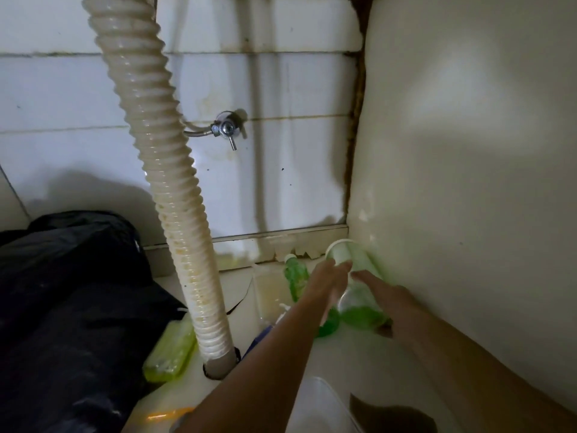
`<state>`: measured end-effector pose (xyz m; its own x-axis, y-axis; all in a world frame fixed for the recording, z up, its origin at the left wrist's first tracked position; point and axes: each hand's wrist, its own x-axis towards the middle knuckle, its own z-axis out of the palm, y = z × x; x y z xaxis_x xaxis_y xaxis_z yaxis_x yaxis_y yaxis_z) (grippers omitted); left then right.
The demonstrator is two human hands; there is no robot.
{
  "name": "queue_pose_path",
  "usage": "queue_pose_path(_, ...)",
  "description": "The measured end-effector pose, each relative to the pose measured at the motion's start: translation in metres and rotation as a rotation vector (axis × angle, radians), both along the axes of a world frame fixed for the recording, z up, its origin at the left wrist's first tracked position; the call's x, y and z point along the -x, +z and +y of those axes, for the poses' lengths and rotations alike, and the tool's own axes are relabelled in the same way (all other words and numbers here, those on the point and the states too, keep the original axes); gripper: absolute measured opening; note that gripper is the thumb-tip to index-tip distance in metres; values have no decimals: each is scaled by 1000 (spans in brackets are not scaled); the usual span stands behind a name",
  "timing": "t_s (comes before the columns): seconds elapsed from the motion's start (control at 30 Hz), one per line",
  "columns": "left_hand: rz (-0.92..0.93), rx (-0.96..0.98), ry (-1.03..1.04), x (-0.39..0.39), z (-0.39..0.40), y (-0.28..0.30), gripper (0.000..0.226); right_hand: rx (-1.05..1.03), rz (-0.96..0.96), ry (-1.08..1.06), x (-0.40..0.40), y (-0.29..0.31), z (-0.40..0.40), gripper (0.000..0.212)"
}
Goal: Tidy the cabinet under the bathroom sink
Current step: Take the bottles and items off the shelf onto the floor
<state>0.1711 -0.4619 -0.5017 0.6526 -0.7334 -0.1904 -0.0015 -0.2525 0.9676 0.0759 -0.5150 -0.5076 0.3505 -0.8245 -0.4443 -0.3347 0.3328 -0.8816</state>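
The left hand (327, 285) is reaching in at about four o'clock, its fingers stretched out and touching the large clear bottle of green liquid (356, 285); motion blur is hiding whether they are curling round it. The right hand (387, 295) is lying just beside it, fingers straight and relaxed against the same bottle, which is tilting against the cabinet's right side wall (452, 151). At the left hand's ten o'clock a smaller green bottle (295, 273) is standing on the cabinet floor (359, 354). Farther out at seven o'clock, a corrugated drain hose (162, 170) is running down into the floor, with a yellow-green packet (171, 351) lying beside it and a black bag (68, 292) filling the left. A chrome shut-off valve (226, 129) is sitting on the tiled back wall (281, 89).
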Motion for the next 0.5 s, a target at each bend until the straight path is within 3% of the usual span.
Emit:
queue_pose_path(0.13,-69,70,23,13,22,17,38,-34,-215,-1,26,12,28,60)
queue_pose_path(0.23,-5,69,2,30,46,35,34,-33,-371,18,53,25,50,46)
queue_pose_path(0.4,27,125,-27,52,102,66,40,-20,-575,132,88,45,98,74)
queue_pose_path(0.5,48,172,-16,66,143,89,47,-23,-605,276,107,55,128,79)
